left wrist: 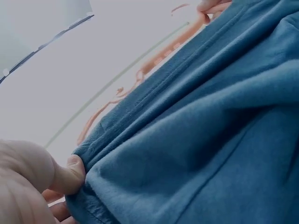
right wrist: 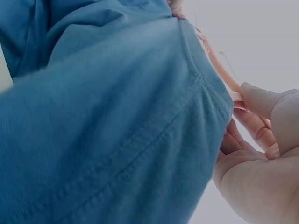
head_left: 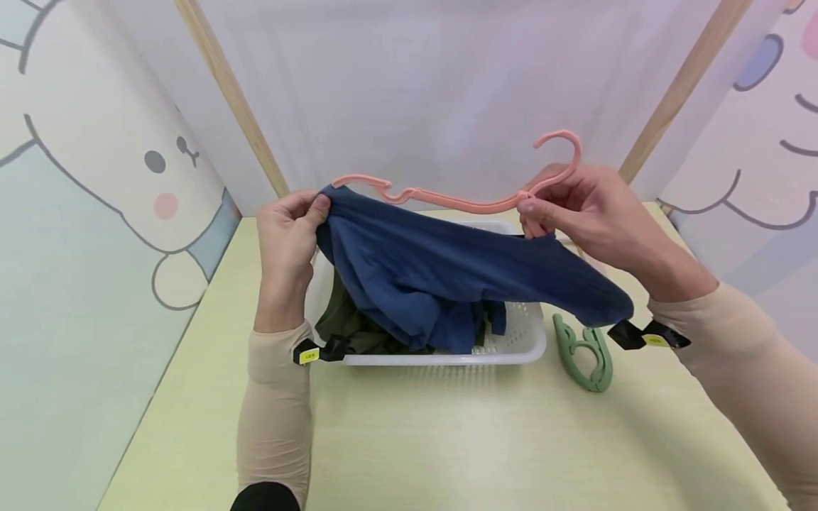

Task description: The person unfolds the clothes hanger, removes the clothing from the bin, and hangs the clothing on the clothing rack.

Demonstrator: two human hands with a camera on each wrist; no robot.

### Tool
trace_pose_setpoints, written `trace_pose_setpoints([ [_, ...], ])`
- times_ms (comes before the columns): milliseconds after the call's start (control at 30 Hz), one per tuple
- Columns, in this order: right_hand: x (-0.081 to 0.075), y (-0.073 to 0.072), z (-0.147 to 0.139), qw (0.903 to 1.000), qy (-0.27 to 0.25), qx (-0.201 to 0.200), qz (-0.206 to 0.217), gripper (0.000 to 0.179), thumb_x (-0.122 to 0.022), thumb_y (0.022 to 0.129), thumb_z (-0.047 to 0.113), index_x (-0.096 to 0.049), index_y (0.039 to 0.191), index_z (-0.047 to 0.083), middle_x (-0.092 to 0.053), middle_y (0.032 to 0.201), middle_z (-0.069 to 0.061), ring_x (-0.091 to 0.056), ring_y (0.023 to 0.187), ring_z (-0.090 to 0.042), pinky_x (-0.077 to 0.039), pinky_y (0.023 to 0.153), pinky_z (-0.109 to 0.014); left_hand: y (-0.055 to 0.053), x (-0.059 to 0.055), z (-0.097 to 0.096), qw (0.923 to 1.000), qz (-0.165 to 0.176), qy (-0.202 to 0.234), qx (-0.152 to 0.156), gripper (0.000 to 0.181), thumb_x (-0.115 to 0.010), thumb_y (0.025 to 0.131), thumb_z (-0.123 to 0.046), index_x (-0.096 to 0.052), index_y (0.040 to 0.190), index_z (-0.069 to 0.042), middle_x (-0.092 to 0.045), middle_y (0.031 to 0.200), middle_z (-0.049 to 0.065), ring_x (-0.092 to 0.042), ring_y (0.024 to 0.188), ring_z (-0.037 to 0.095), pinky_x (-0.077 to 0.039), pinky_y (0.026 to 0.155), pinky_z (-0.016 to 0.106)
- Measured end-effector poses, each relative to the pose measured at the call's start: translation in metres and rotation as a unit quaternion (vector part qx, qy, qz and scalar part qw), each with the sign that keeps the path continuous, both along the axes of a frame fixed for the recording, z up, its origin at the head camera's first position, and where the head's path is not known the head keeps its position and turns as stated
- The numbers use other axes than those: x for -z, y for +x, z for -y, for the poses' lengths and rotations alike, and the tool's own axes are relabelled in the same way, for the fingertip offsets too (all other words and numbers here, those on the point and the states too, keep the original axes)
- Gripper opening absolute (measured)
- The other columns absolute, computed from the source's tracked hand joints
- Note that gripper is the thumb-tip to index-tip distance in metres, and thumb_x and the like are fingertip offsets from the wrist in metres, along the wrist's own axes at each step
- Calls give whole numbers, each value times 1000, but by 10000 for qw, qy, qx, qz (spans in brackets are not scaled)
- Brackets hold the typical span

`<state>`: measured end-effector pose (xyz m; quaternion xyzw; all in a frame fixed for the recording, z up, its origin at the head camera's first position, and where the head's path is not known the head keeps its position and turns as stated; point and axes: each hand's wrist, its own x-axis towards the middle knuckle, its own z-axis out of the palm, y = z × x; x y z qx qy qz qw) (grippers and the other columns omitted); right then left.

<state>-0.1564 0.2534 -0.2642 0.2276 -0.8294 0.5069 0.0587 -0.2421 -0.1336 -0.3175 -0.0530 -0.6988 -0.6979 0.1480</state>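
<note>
If our left hand (head_left: 285, 238), pinching the shirt (head_left: 441, 266) at 9 o'clock, loosens, the shirt may slip from the hanger (head_left: 474, 206) (gripped by our right hand (head_left: 601, 216), 2 o'clock).

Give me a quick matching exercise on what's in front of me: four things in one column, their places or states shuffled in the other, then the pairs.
1. Pink plastic clothes hanger
2. Dark blue cloth garment
3. Folded green plastic hanger
4. White plastic basket

A. Holds dark green cloth
B. Gripped near its hook by the right hand
C. Lies on the pale yellow tabletop, right of the basket
D. Pinched by the left hand

Pairs: 1-B, 2-D, 3-C, 4-A
</note>
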Motion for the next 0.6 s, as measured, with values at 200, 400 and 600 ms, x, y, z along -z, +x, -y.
trace_pose_setpoints([
  [200,4,0,-5,9994,231,250,52,15,-70,110,7,-83,110,-1,-76,86,-9,-57,71,-20,-51,67,-27,0,-2,6,9984,-62,454,-321,20,-79,104,-7,-85,87,-15,-74,77,-9,-66,87,17,-55,74,23],
  [400,11,2,-9,9972,317,670,56,16,-75,109,10,-84,119,3,-80,95,-2,-61,71,-18,-52,65,-24,-1,-2,6,9990,55,350,-260,15,-79,104,-9,-85,90,-11,-73,75,-8,-66,88,17,-55,71,22],
  [600,9,1,-14,9964,90,817,-206,14,-76,107,6,-84,118,1,-81,96,-2,-65,74,-15,-55,69,-20,-2,0,5,9997,211,6,-109,14,-79,105,-10,-84,105,3,-75,84,-6,-66,98,19,-55,77,26],
])
